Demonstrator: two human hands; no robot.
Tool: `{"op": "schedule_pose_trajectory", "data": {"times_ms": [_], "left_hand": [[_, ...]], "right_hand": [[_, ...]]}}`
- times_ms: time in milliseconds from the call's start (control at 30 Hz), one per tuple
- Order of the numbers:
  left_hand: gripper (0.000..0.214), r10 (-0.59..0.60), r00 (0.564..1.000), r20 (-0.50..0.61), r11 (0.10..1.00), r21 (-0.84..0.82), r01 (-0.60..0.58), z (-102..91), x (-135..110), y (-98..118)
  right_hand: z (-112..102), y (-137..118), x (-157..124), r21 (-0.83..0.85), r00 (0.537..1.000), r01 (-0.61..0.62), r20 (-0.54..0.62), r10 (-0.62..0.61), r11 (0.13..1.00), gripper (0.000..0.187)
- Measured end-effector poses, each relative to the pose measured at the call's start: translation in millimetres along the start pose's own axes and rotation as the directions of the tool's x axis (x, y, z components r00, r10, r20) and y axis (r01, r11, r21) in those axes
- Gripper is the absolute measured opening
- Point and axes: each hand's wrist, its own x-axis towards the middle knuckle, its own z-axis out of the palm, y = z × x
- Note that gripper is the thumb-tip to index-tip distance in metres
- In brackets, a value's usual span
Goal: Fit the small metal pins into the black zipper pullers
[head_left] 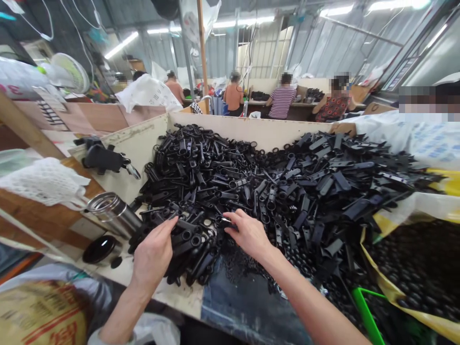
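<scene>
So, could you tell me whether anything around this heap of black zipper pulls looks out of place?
A stainless steel flask lies on its side by the heap, uncapped, with its round black cap set apart beside it.

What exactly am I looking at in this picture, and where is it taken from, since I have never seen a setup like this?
This picture comes from a camera worn on a person's head, looking forward and down, so the two bare arms are the wearer's own. The left hand rests its fingers on a heap of black zipper pulls in a pale-walled bin. The right hand is at the heap's edge, with a small metallic glint at its fingertips, too small to identify. Beside the heap lie a steel flask on its side and a round black lid. Farther back, a co-worker in a striped top is at a bench.
</scene>
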Motion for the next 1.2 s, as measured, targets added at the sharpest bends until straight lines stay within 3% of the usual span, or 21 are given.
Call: {"op": "schedule_pose_trajectory", "data": {"times_ms": [100, 167, 233, 300, 333, 367, 400, 433, 467, 533, 567, 633, 700, 800, 867, 933, 1000, 1200], "left_hand": [[0.037, -0.011, 0.997, -0.072, 0.999, -0.046, 0.008, -2.4, -3, 5], [0.035, -0.023, 0.989, -0.144, 0.997, -0.080, 0.011, -8.5, -6, 12], [0.033, -0.070, 0.981, -0.182, 0.988, -0.152, 0.042, -15.5, -10, 24], [0.029, -0.169, 0.977, -0.134, 0.943, -0.311, 0.121, -20.2, -17, 43], [0.028, -0.232, 0.971, -0.053, 0.884, -0.427, 0.188, -20.8, -23, 56], [0.028, -0.265, 0.960, 0.090, 0.786, -0.556, 0.269, -19.9, -30, 70], [0.031, -0.259, 0.925, 0.279, 0.651, -0.657, 0.381, -17.3, -38, 86], [0.037, -0.215, 0.855, 0.472, 0.492, -0.704, 0.513, -13.3, -47, 103], [0.044, -0.139, 0.790, 0.597, 0.350, -0.717, 0.603, -7.8, -57, 119], [0.046, -0.034, 0.681, 0.732, 0.129, -0.672, 0.729, 5.8, -75, 147], [0.048, 0.041, 0.626, 0.778, 0.038, -0.628, 0.778, 13.0, -83, 157], [0.058, 0.160, 0.542, 0.825, -0.076, -0.537, 0.840, 25.5, -91, 170], [0.060, 0.183, 0.485, 0.855, -0.132, -0.467, 0.874, 32.1, -92, 172], [0.056, 0.071, 0.454, 0.888, -0.170, -0.438, 0.883, 29.0, -84, 164], [0.055, -0.009, 0.443, 0.897, -0.181, -0.437, 0.881, 22.1, -79, 160], [0.057, -0.055, 0.427, 0.902, -0.196, -0.429, 0.882, 15.6, -76, 159], [0.061, -0.071, 0.420, 0.905, -0.219, -0.425, 0.878, 11.7, -76, 160], [0.067, -0.054, 0.449, 0.892, -0.262, -0.447, 0.855, 10.2, -76, 162]], "right_hand": [[-1, 2, 12, -0.067, 0.998, 0.071, 0.007, -0.070, 0.995, 0.019], [-13, 6, 10, -0.079, 0.994, 0.106, -0.024, -0.108, 0.991, 0.017], [-32, 9, -3, -0.081, 0.988, 0.125, -0.082, -0.131, 0.989, 0.020], [-52, 7, -27, -0.047, 0.980, 0.124, -0.148, -0.129, 0.991, 0.022], [-60, 5, -43, -0.009, 0.978, 0.119, -0.171, -0.119, 0.993, 0.025], [-65, 1, -61, 0.130, 0.980, 0.085, -0.192, -0.059, 0.988, 0.025], [-66, -3, -79, 0.277, 0.989, -0.018, -0.136, 0.058, 0.961, 0.027], [-64, -7, -98, 0.422, 0.985, -0.148, -0.021, 0.173, 0.894, 0.032], [-59, -11, -115, 0.543, 0.956, -0.279, 0.076, 0.284, 0.792, 0.038], [-45, -12, -145, 0.664, 0.880, -0.456, 0.238, 0.411, 0.593, 0.048], [-39, -11, -155, 0.682, 0.853, -0.496, 0.267, 0.449, 0.538, 0.051], [-33, -1, -166, 0.638, 0.840, -0.526, 0.285, 0.463, 0.562, 0.050], [-37, 12, -164, 0.519, 0.865, -0.493, 0.207, 0.457, 0.698, 0.042], [-50, 30, -143, 0.239, 0.928, -0.366, 0.019, 0.372, 0.900, 0.029], [-54, 36, -124, -0.031, 0.965, -0.262, 0.021, 0.262, 0.965, 0.025], [-52, 37, -107, -0.269, 0.974, -0.161, 0.109, 0.196, 0.950, 0.023], [-45, 35, -94, -0.392, 0.965, -0.103, 0.184, 0.188, 0.914, 0.022], [-38, 37, -82, -0.442, 0.952, -0.079, 0.233, 0.200, 0.893, 0.016]]}}
